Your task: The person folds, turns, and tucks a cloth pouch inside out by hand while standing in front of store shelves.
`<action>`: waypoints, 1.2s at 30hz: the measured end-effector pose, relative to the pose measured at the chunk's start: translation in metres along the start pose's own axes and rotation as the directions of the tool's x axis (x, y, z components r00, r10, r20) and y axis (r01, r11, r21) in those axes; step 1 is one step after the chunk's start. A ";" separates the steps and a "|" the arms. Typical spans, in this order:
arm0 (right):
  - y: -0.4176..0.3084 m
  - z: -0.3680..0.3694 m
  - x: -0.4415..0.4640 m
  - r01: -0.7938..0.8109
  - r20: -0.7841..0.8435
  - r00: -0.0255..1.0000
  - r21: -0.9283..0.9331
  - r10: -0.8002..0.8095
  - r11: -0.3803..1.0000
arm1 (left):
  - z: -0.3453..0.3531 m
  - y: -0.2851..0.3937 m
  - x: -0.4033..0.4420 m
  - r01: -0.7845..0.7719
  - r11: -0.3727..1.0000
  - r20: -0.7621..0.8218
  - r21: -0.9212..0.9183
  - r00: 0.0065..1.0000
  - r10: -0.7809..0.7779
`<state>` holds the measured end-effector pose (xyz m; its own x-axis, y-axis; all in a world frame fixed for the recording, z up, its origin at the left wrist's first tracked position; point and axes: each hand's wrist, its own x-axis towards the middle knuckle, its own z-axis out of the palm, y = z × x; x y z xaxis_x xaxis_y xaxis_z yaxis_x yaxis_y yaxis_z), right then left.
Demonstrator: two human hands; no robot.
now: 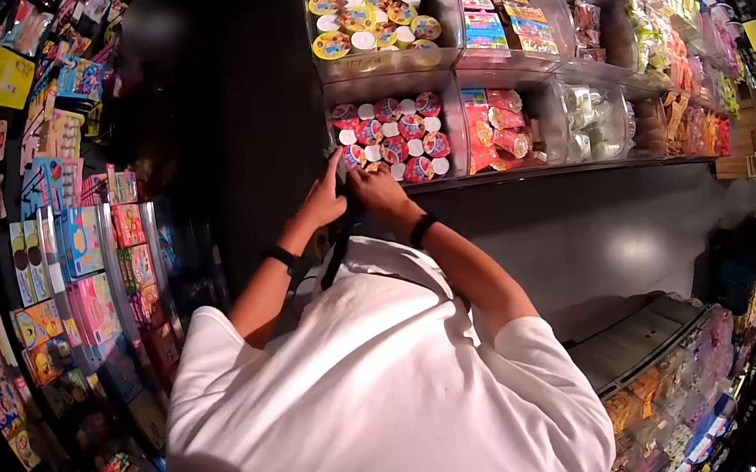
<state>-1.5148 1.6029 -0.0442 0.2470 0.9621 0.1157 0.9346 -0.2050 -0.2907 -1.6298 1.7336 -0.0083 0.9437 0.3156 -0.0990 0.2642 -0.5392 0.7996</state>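
Note:
My left hand is at the front left corner of a clear bin, its index finger stretched along the bin's edge and the other fingers partly curled. I see nothing held in it. Beside it, my right hand reaches over the front wall of the same bin. Its bent fingers are on a red-lidded cup in the front row, which they partly cover. Small cups with red printed lids fill the bin, alternating with upturned white ones. Dark bands circle both wrists.
Behind stands a bin of yellow-lidded cups. To the right, clear bins hold red packets, pale wrapped sweets and boxed packs. Boxed snacks line shelves on the left. A grey floor lies at the right, with bagged goods beyond.

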 end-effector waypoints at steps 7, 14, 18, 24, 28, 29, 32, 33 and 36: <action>0.018 -0.026 -0.035 -0.202 0.017 0.979 0.085 0.201 0.976 | 0.029 0.011 0.038 0.087 0.990 -0.221 0.115 0.973 -0.060; 0.071 -0.065 -0.055 -0.503 -0.200 0.589 0.668 0.783 0.548 | 0.034 0.069 0.036 -0.168 0.983 -0.044 -0.072 0.985 0.165; 0.124 -0.085 -0.053 -0.517 -0.496 0.227 0.668 0.838 0.535 | 0.084 0.123 0.133 -0.119 0.912 0.129 -0.393 0.975 0.182; 0.178 -0.083 -0.039 -0.651 -0.397 0.338 0.556 0.853 0.516 | 0.144 0.111 0.237 -0.298 0.930 -0.022 -0.214 0.954 0.301; 0.208 -0.059 -0.035 -0.642 -0.253 0.463 0.566 0.850 0.518 | 0.144 0.103 0.257 -0.381 0.913 -0.056 -0.145 0.924 0.377; 0.198 -0.064 -0.038 -0.575 -0.294 0.510 0.582 0.809 0.574 | 0.135 0.106 0.252 -0.356 0.925 0.042 -0.131 0.930 0.364; 0.154 -0.091 -0.052 -0.591 -0.199 0.538 0.603 0.819 0.535 | 0.142 0.100 0.228 -0.397 0.908 0.062 -0.133 0.911 0.407; 0.146 -0.089 -0.063 -0.596 -0.196 0.531 0.606 0.825 0.527 | 0.144 0.099 0.222 -0.431 0.896 0.106 -0.105 0.891 0.441; 0.128 -0.077 -0.096 -0.659 -0.161 0.528 0.541 0.834 0.522 | 0.158 0.097 0.185 -0.511 0.857 0.228 -0.072 0.828 0.512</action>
<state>-1.3987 1.4705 -0.0193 0.9508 0.3084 -0.0283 0.1868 -0.6439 -0.7420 -1.3984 1.6165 -0.0421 0.9621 -0.1927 0.1931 -0.2697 -0.5668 0.7784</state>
